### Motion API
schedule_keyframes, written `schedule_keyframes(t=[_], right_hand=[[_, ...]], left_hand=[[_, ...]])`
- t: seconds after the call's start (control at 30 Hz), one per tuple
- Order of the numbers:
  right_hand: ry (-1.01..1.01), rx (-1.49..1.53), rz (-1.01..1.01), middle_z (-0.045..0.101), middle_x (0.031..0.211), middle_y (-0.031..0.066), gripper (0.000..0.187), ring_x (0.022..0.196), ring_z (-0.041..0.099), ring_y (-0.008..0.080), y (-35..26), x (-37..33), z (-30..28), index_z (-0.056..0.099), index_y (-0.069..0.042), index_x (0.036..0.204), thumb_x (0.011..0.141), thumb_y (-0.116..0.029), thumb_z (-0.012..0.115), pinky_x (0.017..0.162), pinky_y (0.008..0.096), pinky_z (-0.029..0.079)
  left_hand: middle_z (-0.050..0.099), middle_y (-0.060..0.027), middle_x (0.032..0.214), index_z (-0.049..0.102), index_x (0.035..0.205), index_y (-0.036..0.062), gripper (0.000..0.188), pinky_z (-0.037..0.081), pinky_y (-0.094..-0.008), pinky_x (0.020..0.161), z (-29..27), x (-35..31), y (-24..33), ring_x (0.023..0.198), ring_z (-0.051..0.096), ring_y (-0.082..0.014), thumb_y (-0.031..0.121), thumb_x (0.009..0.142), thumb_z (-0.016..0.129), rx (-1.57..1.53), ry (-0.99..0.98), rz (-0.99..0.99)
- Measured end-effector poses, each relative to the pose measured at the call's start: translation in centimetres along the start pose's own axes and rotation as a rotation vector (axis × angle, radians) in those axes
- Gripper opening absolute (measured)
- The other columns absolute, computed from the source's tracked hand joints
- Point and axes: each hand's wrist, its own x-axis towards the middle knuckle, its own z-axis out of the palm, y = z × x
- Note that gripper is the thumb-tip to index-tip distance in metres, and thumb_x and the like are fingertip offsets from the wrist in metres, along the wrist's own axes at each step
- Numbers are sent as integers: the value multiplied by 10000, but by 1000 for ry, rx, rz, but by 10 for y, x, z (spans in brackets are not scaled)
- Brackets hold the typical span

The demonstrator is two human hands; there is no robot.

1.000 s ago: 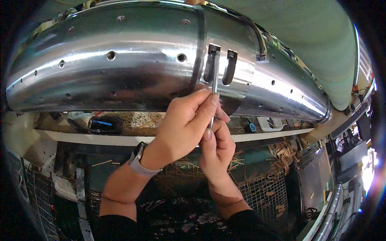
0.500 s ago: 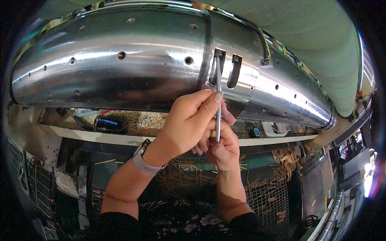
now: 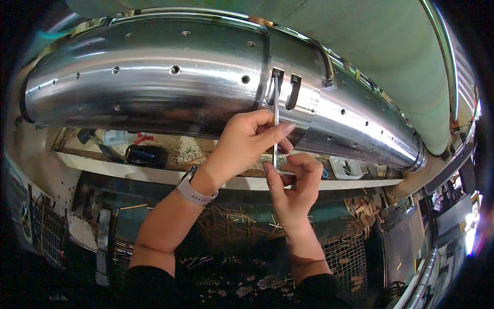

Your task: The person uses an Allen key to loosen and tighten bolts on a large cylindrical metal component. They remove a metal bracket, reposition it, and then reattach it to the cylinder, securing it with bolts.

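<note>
A long metal hex key point(image 3: 276, 100) stands nearly upright, its upper end at a dark bolt head in the left slot point(image 3: 270, 92) of a shiny steel cylinder point(image 3: 149, 90). My left hand point(image 3: 242, 147) is closed around the middle of its shaft, thumb in front. At the lower end the key bends to the right, and my right hand point(image 3: 298, 190) has thumb and curled fingers about this short arm; the exact contact is partly hidden. A second slot point(image 3: 294, 95) with a bolt head inside lies just to the right.
Behind the cylinder runs a large green roller point(image 3: 381, 46). Below it, a shelf point(image 3: 123, 171) bears a hammer point(image 3: 98, 144), a dark blue-marked object point(image 3: 145, 154) and a white tray point(image 3: 346, 169). Thin wooden strips point(image 3: 242, 221) lie scattered lower down, some by a wire grid point(image 3: 342, 257).
My right hand has shifted right and its fingers have loosened, so the key's bent short arm now shows. The left hand still grips the shaft. The whole view has shifted slightly.
</note>
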Motion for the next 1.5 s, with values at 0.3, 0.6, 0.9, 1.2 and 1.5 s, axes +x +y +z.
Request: schedule_keyframes(t=[0.3, 0.6, 0.9, 1.2, 1.5], right_hand=[[-239, -160, -428, 465, 784, 96, 307, 709, 476, 236, 5, 16, -2, 528, -38, 927, 660, 71, 632, 678, 300, 395], [-538, 818, 576, 606, 847, 40, 148, 797, 566, 116, 21, 4, -10, 553, -4, 933, 880, -140, 573, 723, 251, 453], [-139, -124, -126, 525, 978, 170, 454, 892, 556, 298, 15, -2, 14, 506, 3, 1101, 692, 148, 371, 773, 329, 451], [-461, 1189, 636, 579, 844, 149, 426, 593, 572, 219, 20, 2, -8, 480, -18, 1145, 941, -382, 396, 472, 302, 478], [-223, 48, 126, 491, 815, 88, 178, 704, 529, 214, 3, 10, 16, 470, -40, 961, 840, -97, 587, 554, 357, 440]], left_hand=[[654, -87, 760, 604, 840, -14, 268, 478, -240, 656, -6, -1, -1, 733, 617, -109, 233, 914, 530, 184, 22, 29], [646, -149, 867, 572, 875, -37, 324, 511, -306, 754, -2, -6, 3, 833, 639, -206, 248, 952, 436, -107, 20, -50], [650, -155, 925, 561, 907, -36, 301, 506, -245, 704, -1, -5, 14, 829, 642, -177, 238, 949, 442, -51, 9, -117], [637, -186, 939, 553, 892, -38, 318, 515, -290, 777, 4, 0, 1, 870, 635, -224, 234, 957, 401, -163, 76, 7], [642, -190, 953, 565, 915, -31, 292, 491, -311, 822, -4, 4, 7, 914, 627, -237, 236, 943, 450, -125, -16, -56]])
